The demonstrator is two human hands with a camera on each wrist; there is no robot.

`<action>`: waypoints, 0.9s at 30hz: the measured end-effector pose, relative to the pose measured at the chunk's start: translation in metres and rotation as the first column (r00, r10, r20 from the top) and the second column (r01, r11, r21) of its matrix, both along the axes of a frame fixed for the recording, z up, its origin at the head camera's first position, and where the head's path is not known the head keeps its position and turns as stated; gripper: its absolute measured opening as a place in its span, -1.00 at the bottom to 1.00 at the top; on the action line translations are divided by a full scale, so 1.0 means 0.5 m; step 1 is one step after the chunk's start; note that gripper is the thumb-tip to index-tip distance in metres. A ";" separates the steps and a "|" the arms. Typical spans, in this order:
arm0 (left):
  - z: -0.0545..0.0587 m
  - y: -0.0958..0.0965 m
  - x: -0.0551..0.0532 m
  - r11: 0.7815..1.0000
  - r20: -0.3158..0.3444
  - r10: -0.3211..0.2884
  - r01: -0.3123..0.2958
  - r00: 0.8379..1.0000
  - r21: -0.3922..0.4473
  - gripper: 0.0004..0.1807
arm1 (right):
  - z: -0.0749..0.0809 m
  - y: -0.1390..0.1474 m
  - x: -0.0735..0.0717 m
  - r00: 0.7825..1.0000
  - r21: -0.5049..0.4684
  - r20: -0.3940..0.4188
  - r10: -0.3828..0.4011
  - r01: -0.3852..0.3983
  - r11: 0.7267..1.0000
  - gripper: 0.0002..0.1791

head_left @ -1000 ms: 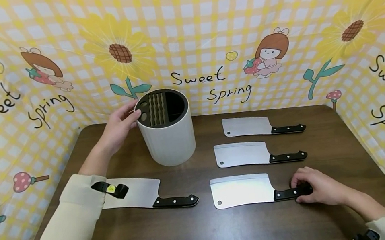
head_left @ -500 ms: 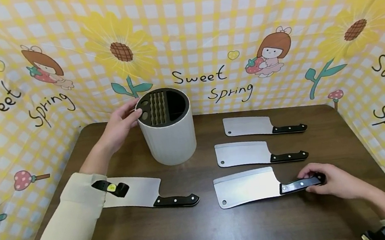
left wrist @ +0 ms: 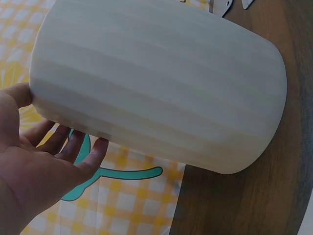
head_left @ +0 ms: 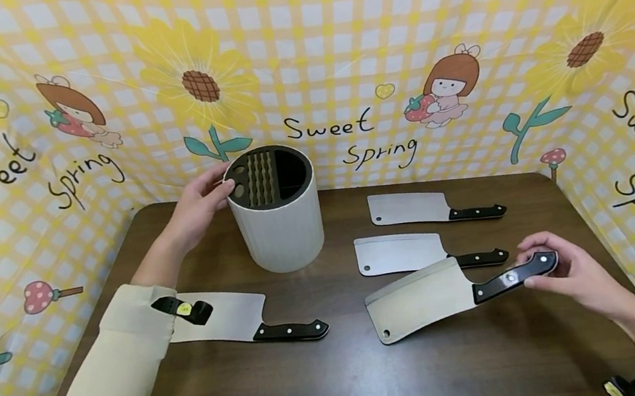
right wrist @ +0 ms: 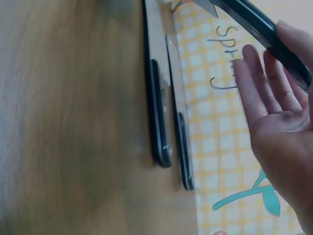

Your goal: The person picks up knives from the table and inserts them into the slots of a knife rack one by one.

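My right hand (head_left: 574,271) pinches the black handle of a cleaver (head_left: 421,301), thumb on the near side. The blade is tilted, handle end higher, its lower corner close over the table. In the right wrist view this handle (right wrist: 259,24) runs past the palm. My left hand (head_left: 192,208) holds the left upper side of a white round knife block (head_left: 280,236), thumb at the rim. In the left wrist view several fingertips (left wrist: 100,144) touch its ribbed wall (left wrist: 156,83). The block's dark top has slots and a wide opening, with no knife in it.
Two more cleavers lie behind the held one, a middle cleaver (head_left: 400,253) and a rear cleaver (head_left: 407,206), handles to the right. Another cleaver (head_left: 224,314) lies front left, partly under my left sleeve (head_left: 129,370). A patterned cloth (head_left: 321,43) walls the brown table (head_left: 295,395).
My right hand has raised the front cleaver by its handle and moved it right and up, tilting the blade. The left hand stays at the knife block.
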State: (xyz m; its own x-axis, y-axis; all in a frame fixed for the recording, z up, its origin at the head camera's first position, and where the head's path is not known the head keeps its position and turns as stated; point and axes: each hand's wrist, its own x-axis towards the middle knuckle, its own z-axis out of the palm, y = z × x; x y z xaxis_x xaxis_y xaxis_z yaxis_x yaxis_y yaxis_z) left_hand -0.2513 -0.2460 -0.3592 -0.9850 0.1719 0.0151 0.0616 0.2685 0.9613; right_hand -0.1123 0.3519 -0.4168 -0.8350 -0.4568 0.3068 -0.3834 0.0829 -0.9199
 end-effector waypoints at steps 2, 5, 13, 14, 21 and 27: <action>0.000 0.000 0.000 1.000 0.000 -0.003 0.003 1.000 -0.003 -0.37 | 0.010 -0.005 0.002 1.000 -0.053 0.024 -0.001 0.003 0.999 -0.40; 0.000 -0.001 0.000 1.000 -0.001 -0.006 0.006 1.000 -0.004 -0.37 | 0.024 -0.015 0.001 0.998 -0.175 0.055 0.040 -0.030 0.984 -0.39; 0.003 -0.001 0.000 1.000 0.005 -0.011 0.011 1.000 -0.003 -0.35 | 0.050 -0.049 -0.009 0.969 -0.462 0.005 0.249 -0.218 0.859 -0.48; 0.003 -0.001 -0.001 1.000 0.007 -0.013 0.013 1.000 -0.003 -0.35 | 0.054 -0.053 -0.010 0.966 -0.474 -0.003 0.259 -0.230 0.850 -0.49; 0.002 -0.002 -0.002 1.000 0.004 -0.018 0.017 1.000 0.010 -0.35 | 0.084 -0.063 -0.024 0.956 -0.497 -0.096 0.277 -0.287 0.819 -0.52; 0.003 -0.003 -0.002 1.000 0.005 -0.017 0.017 1.000 0.011 -0.34 | 0.124 -0.066 -0.035 0.961 -0.466 -0.129 0.243 -0.275 0.841 -0.53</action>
State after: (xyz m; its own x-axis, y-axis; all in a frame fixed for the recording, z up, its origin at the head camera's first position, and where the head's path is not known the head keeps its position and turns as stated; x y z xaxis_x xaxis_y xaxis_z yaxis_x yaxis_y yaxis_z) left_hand -0.2524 -0.2474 -0.3574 -0.9819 0.1888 0.0119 0.0610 0.2565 0.9646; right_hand -0.1297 0.3189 -0.3549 -0.6786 -0.4385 0.5892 -0.3875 -0.4677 -0.7944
